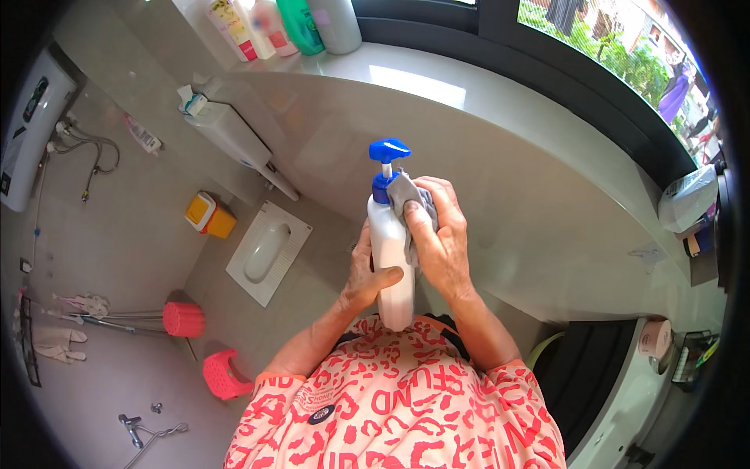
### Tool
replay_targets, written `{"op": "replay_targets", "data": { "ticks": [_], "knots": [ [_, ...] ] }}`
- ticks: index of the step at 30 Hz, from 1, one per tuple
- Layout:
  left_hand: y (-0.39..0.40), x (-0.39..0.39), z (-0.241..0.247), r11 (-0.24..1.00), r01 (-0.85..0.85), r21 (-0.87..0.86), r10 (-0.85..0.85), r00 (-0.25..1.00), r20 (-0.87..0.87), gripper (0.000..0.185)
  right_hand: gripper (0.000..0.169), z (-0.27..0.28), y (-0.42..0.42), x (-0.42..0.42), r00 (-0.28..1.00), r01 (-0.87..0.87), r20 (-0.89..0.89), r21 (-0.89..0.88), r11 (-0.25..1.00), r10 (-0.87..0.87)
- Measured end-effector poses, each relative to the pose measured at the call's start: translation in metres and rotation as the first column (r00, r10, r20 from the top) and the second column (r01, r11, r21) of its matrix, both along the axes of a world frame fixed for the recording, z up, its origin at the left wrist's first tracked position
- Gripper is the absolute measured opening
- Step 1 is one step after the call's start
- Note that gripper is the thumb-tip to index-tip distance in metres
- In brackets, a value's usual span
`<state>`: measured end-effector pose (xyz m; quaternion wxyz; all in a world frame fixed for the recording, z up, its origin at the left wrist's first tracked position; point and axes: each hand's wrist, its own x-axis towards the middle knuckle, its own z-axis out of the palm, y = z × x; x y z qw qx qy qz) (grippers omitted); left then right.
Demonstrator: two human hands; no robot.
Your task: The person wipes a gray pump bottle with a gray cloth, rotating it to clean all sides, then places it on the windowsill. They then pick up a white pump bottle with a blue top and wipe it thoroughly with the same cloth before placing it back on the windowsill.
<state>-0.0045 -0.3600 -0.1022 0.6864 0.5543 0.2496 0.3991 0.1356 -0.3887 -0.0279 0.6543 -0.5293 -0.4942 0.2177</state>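
Observation:
A white pump bottle [391, 246] with a blue pump head [389, 150] is held up in front of my chest, slightly tilted. My left hand [369, 269] grips its body from the left, thumb across the front and the other fingers mostly hidden behind. In my right hand [442, 234] is a grey cloth [408, 196], bunched under the thumb and pressed against the bottle's right side, just below the blue collar. The bottle's visible side shows no label.
Several toiletry bottles [331, 26] stand on the window sill [422, 73]. A squat toilet [266, 252] is set in the floor at left, near a yellow bin [212, 216] and a red plastic stool [225, 374]. A dark-fronted washbasin cabinet [586, 381] stands at right.

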Motion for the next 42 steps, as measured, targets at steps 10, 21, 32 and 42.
{"op": "replay_targets", "data": {
  "ticks": [10,21,32,42],
  "knots": [
    [0.012,0.004,0.009,0.873,-0.143,0.467,0.284,0.927,-0.246,0.110,0.032,-0.001,-0.012,-0.003,0.996,-0.030,-0.078,0.039,0.999,0.033],
    [0.019,-0.005,-0.008,0.973,0.201,-0.112,-0.201,0.980,0.012,0.093,0.029,-0.008,0.022,0.019,0.844,-0.315,-0.472,-0.051,0.948,0.255],
    [0.024,0.004,0.018,0.967,0.129,-0.219,-0.071,0.965,0.253,0.097,0.046,-0.038,0.029,-0.018,0.990,0.001,0.139,0.082,0.997,-0.013],
    [0.037,-0.003,0.013,0.935,0.121,-0.332,0.023,0.916,0.400,0.091,0.067,-0.040,-0.010,-0.036,0.880,-0.077,0.476,0.154,0.985,-0.005]
  ]
}}
